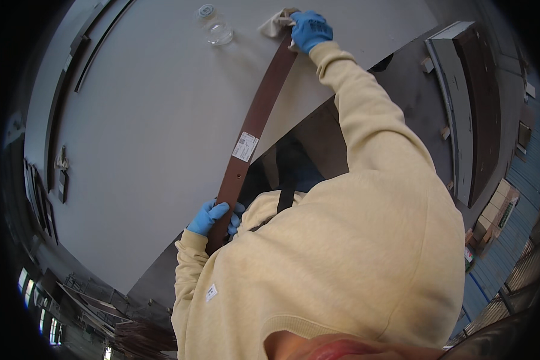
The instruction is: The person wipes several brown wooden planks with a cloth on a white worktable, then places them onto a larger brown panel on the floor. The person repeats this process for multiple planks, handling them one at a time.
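Note:
A long, narrow reddish-brown board [267, 96] slants across the work table, bearing a white label [245, 146] and a small hole below it. Its near end is gripped by my left hand [213, 218] in a blue glove, thumb on top and fingers round the other edge. At the far end, my right hand [311, 30], also blue-gloved, closes over a whitish cloth [277, 24] pressed against the board. Part of the cloth sticks out to the left of that hand. A clear bottle [216, 31] with liquid in it is left of the cloth.
The pale table top [144, 138] carries dark strips [102, 45] along its far left side. A stack of panels [462, 102] stands to the right beyond the table edge. Pieces of board [497, 210] lie farther right. More boards [144, 339] are at the lower left.

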The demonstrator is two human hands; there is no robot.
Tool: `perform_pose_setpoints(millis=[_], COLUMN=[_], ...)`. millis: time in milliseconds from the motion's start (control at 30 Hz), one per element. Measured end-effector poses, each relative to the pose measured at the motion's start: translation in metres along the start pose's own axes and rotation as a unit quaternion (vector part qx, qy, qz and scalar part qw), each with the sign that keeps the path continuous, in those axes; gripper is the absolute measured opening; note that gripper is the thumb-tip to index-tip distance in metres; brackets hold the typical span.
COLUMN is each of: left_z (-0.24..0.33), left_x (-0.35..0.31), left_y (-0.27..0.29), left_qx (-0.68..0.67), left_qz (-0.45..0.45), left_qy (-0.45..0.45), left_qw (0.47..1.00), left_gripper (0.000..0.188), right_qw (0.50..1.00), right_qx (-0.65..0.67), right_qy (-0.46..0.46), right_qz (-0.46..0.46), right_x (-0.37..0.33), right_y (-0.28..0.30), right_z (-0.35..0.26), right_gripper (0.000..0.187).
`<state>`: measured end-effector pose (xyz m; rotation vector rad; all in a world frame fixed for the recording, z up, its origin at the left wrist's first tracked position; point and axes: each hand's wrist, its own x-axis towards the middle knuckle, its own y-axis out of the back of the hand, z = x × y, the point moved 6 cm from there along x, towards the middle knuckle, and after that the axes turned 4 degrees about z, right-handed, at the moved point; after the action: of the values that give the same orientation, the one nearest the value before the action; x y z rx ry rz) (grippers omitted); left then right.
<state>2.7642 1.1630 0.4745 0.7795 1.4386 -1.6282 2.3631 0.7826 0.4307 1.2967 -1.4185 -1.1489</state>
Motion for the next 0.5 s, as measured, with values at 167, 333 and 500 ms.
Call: perform_pose_setpoints(millis=[167,333,500], left_z=[0.011,0.010,0.011], left_x=[-0.021,-0.081,-0.159], left_y=[-0.005,-0.012,-0.012], left_qx=[0.021,0.048,0.040], left_qz=[0.020,0.070,0.124], left_qy=[-0.003,-0.095,-0.169], left_qw=[1.000,0.992,0.977], left_gripper=[0.041,0.046,0.047], right_qw=[0.986,0.947,0.934], right_qx=[0.042,0.203,0.316], right_qy=[-0.140,-0.019,0.101], right_qz=[0.077,0.248,0.135], right_x=[0.047,-0.045,-0.191], right_y=[0.003,0.069,0.050], right_z=[0.068,0.042,-0.100], right_gripper=[0.032,0.031,0.040])
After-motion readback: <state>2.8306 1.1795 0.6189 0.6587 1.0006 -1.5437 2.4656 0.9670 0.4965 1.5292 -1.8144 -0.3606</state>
